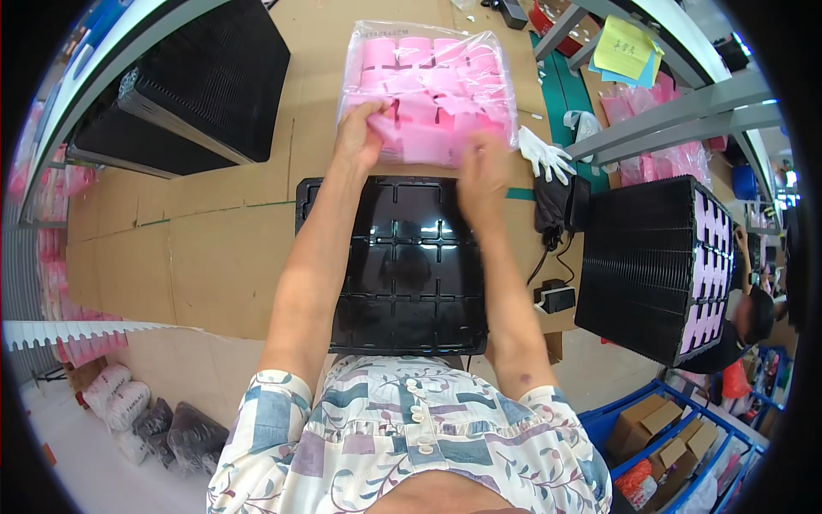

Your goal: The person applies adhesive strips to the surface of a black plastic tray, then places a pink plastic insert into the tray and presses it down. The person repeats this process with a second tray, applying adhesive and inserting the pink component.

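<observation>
A clear plastic bag (505,73) lies at the far middle of the table, with several rows of soft-looking pink pieces (417,53) in and on it. At its near left, my left hand (360,137) pinches a pink piece (385,127) between thumb and fingers. My right hand (483,176) is over the bag's near right part, smeared by motion, so its fingers and anything in them cannot be made out. Below both hands, between my forearms, sits a glossy black plastic tray (402,265) divided into square compartments, with no pink pieces visible in it.
Tall stacks of black trays (201,86) stand at the far left. Another black stack (638,257), with pink pieces in its end tray, stands at right. A white glove (545,154), a dark pouch (552,201) and a cable lie right of the bag. Grey metal bars (676,128) cross the upper right.
</observation>
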`<state>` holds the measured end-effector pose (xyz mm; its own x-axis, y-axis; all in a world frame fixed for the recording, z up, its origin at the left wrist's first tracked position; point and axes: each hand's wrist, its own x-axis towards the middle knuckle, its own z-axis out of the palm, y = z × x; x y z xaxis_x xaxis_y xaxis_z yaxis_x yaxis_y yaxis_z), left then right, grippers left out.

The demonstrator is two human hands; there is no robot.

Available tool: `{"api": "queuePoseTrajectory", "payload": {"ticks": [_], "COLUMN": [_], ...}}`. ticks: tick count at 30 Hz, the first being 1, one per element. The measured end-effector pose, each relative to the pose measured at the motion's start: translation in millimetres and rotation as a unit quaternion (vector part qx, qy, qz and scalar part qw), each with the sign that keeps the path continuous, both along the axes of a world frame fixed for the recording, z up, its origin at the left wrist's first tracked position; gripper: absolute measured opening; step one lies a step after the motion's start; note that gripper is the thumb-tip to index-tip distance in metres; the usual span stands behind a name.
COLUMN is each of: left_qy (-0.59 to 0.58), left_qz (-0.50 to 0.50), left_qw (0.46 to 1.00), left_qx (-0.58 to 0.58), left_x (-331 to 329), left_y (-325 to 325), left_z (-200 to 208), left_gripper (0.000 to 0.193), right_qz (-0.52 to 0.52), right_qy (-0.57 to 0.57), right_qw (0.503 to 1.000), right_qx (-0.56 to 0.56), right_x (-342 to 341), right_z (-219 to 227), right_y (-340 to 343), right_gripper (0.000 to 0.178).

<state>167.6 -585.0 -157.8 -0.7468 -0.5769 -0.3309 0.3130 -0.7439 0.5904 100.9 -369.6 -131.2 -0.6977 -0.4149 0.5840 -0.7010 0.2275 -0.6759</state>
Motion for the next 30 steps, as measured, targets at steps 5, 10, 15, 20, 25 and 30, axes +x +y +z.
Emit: {"api": "queuePoseTrajectory", "payload": {"ticks": [5, 10, 15, 20, 25, 30], "left_qy": [0.021, 0.001, -0.142, -0.202, -0.282, -0.314], "left_qz": [-0.076, -0.03, -0.017, -0.13, -0.123, -0.114], "left_qw": [0.991, 0.987, 0.988, 0.958, 0.934, 0.921], "left_qx": [0.111, 0.159, 0.066, -0.159, -0.181, -0.202], "left_x": [52.5, 133.8, 179.4, 202.9, 230.8, 238.8], "left_y": [29.1, 48.3, 47.9, 75.6, 84.8, 94.2], "left_z": [18.2, 16.4, -7.2, 25.8, 0.6, 10.3], "left_gripper": [0.005, 0.013, 0.017, 0.038, 0.039, 0.041], "right_qz": [0.247, 0.166, 0.207, 0.127, 0.061, 0.034], "right_qy": [-0.584, -0.684, -0.683, -0.607, -0.668, -0.586], "right_qw": [0.769, 0.559, 0.524, 0.767, 0.715, 0.808], "right_qx": [-0.087, -0.439, -0.465, -0.167, -0.196, 0.054], "right_x": [68.7, 52.1, 46.1, 56.4, 90.3, 115.0], "right_z": [-29.7, -53.5, -39.0, -46.2, -11.4, -9.0], "right_y": [-15.9, 6.3, 65.6, 120.7, 137.2, 148.2], "right_gripper": [0.029, 0.05, 0.05, 0.031, 0.033, 0.026]}}
